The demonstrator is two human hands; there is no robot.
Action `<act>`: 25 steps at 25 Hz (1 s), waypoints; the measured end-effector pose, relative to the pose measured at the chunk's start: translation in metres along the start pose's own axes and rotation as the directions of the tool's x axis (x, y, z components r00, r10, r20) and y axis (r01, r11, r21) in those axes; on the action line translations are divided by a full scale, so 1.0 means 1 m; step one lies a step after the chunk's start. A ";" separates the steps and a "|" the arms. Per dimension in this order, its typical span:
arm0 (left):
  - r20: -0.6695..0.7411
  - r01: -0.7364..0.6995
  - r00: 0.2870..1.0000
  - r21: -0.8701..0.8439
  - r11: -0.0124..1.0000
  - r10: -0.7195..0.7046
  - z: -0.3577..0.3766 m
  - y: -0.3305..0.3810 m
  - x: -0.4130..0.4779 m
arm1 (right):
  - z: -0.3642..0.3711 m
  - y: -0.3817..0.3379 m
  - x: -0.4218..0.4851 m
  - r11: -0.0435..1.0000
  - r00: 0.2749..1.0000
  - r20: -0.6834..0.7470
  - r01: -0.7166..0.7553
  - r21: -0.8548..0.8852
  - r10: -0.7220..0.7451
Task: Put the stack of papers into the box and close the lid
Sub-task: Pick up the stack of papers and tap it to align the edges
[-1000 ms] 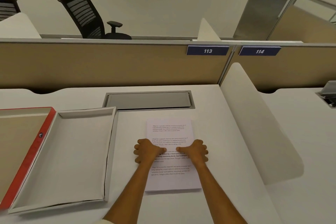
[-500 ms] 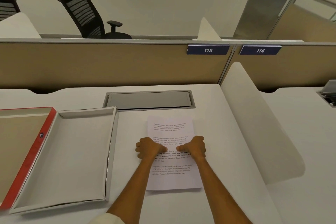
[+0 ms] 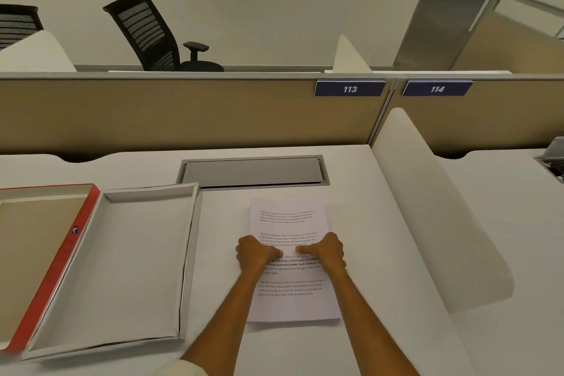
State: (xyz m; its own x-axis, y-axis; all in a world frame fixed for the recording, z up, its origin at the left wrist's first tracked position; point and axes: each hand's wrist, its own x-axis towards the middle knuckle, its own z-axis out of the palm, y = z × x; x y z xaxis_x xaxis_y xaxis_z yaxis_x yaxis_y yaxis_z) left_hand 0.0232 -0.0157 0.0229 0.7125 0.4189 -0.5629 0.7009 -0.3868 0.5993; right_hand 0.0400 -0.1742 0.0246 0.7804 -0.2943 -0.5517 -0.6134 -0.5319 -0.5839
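Both hands, left hand [image 3: 255, 256] and right hand [image 3: 326, 253], clamped on the long edges of the stack of papers [image 3: 291, 259], thumbs on top, probably to lift it square, still flat on the desk [image 3: 381, 253] just right of the open box [image 3: 122, 259], lid [image 3: 36, 238] flipped out left

A white desk [image 3: 381, 253] carries everything here. At its left lies an open box [image 3: 122, 268], its red-edged lid [image 3: 45, 278] flat beside it, while a stack of papers [image 3: 290, 302] rests just right of the box. A grey cable hatch [image 3: 253, 172] sits flush at the back.
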 end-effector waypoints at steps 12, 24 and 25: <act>-0.239 -0.260 0.948 -0.198 0.945 0.210 -0.009 -0.002 -0.028 | -0.007 -0.016 -0.030 0.983 0.961 -0.214 0.182 0.014 -0.175; -0.471 -0.641 0.768 -0.549 0.536 0.434 -0.013 0.011 -0.070 | -0.019 -0.001 -0.059 0.562 0.767 -0.498 0.638 0.526 -0.405; -0.471 -0.643 0.766 -0.552 0.531 0.438 -0.011 0.008 -0.070 | -0.018 0.002 -0.059 0.555 0.772 -0.492 0.633 0.539 -0.403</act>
State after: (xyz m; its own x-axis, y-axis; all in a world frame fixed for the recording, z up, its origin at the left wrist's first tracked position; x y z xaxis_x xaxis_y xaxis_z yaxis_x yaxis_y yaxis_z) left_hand -0.0213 -0.0396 0.0734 0.8369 0.5383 0.0990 -0.1040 -0.0212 0.9944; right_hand -0.0049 -0.1725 0.0668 0.9091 -0.4038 0.1024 0.0882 -0.0537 -0.9947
